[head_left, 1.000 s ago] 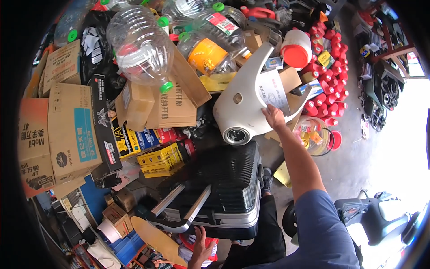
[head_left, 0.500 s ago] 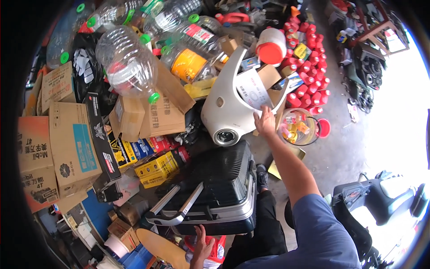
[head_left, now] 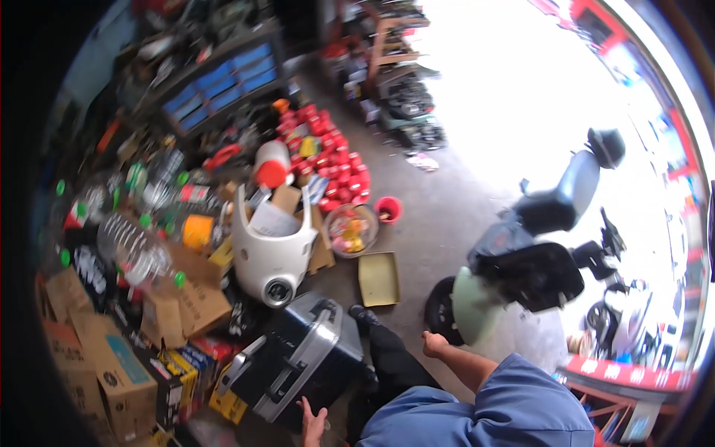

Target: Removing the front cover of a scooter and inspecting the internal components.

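Note:
Below centre, a black hard-shell suitcase with silver trim lies tilted, its pull handle pointing left. My left hand is beside the suitcase's near edge, fingers spread and nothing in them; whether it touches the shell I cannot tell. Out to the right, my right hand hangs in the air with its fingers curled in and nothing visible in them. It is nearest to the front wheel of a parked scooter. Just beyond the suitcase stands a white scooter body panel with a round lamp.
Plastic bottles and cardboard boxes pile up on the left. Past the panel are red bottles, a clear tub and a small red bucket. A yellowish tray lies on the floor ahead of my foot.
My right hand has left the white panel and swung right and nearer to me. The view has turned right, showing more of the scooter. The suitcase appears turned, its silver-trimmed side now more visible.

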Demonstrator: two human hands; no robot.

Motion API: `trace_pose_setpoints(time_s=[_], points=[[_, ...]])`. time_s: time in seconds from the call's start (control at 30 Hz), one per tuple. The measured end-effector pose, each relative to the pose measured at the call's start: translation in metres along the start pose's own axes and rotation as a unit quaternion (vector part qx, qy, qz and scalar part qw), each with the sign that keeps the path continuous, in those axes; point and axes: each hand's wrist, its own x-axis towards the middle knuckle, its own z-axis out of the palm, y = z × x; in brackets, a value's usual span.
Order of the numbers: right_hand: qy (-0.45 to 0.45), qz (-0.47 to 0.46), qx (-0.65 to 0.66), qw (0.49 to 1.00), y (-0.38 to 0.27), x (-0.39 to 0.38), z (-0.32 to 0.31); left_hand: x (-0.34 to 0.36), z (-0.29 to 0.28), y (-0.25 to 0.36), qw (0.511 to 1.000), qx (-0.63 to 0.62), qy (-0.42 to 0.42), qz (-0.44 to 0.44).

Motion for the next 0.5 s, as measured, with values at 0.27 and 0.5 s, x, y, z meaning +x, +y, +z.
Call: trace_pose_setpoints(time_s=[0.27,0.5], points=[[0.136,0.055,0.237,0.960,0.081,-0.123,0.091,0.006,-0.015,-0.016,0.993,0.072,-0.044,0.082],[0.156,0.069,0.306,0.937,0.120,-0.189,0.183,0.015,-0.005,-0.041,0.971,0.198,-0.012,0.132]])
